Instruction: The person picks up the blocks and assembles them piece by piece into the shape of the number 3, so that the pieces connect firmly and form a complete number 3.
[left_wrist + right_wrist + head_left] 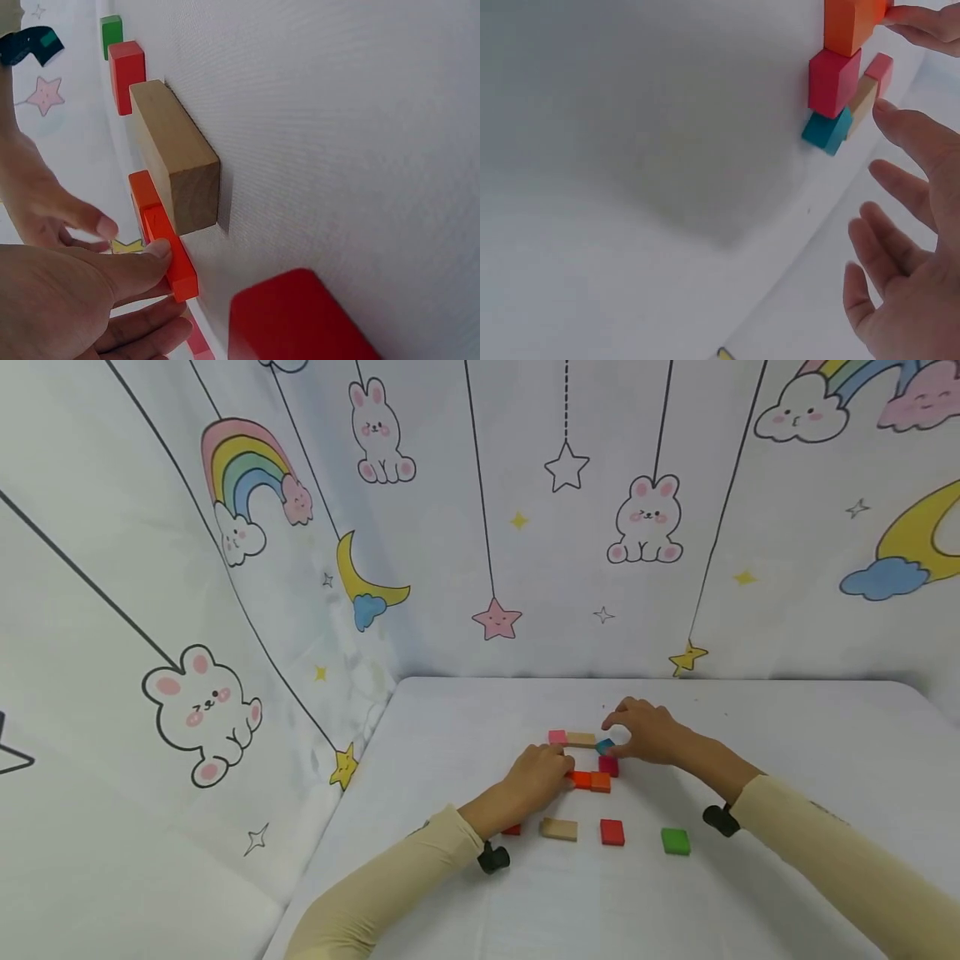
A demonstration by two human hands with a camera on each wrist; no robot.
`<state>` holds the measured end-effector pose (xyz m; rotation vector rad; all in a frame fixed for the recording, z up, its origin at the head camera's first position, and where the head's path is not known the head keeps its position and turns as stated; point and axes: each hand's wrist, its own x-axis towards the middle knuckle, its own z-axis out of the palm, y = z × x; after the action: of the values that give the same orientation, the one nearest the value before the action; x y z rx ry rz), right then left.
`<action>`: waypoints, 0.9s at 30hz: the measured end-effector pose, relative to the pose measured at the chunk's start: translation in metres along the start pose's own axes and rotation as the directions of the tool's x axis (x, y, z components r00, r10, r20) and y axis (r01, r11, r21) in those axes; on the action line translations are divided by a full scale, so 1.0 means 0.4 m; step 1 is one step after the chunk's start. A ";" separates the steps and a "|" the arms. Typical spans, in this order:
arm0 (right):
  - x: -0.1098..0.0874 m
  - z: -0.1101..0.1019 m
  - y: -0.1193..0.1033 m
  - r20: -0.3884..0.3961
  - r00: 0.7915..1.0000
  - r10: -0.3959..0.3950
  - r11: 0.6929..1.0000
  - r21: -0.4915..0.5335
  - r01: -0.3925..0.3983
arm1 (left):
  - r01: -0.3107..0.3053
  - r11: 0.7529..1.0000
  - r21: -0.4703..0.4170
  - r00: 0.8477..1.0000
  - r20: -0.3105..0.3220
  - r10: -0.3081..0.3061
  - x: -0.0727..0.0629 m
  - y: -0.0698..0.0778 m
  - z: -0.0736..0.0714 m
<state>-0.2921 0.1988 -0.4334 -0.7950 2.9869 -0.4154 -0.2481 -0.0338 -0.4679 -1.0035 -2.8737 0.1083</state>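
Note:
My left hand pinches a bright orange block between thumb and fingers at the left end of the near row. A darker orange block touches its right end. Beyond that stands a crimson block, and a teal block sits turned at an angle against it. My right hand hovers beside the teal block, fingers spread and holding nothing; a gap shows between thumb and block in the right wrist view. A wooden block and a pink block form the far side.
Nearer the front lie a loose wooden block, a red block and a green block. Another red block is partly hidden by the left wrist in the head view. A printed curtain stands behind the white table.

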 end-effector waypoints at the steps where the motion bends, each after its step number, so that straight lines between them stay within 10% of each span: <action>1: -0.012 -0.005 0.005 0.010 1.000 0.004 1.000 0.001 -0.004 | 0.001 1.000 -0.006 1.000 0.003 -0.001 -0.001 0.001 -0.002; 10: -0.113 -0.016 0.041 0.152 0.987 0.050 0.996 0.059 -0.060 | 0.000 0.999 -0.034 1.000 0.013 0.001 -0.004 0.004 -0.001; 27: -0.266 0.009 0.030 0.111 0.992 0.055 0.985 0.159 -0.072 | 0.010 0.998 -0.055 1.000 0.015 -0.009 -0.009 0.000 0.001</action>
<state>-0.2051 0.2601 -0.4448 -0.6827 2.8267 -0.5864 -0.2453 -0.0361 -0.4684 -1.0022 -2.9100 0.0363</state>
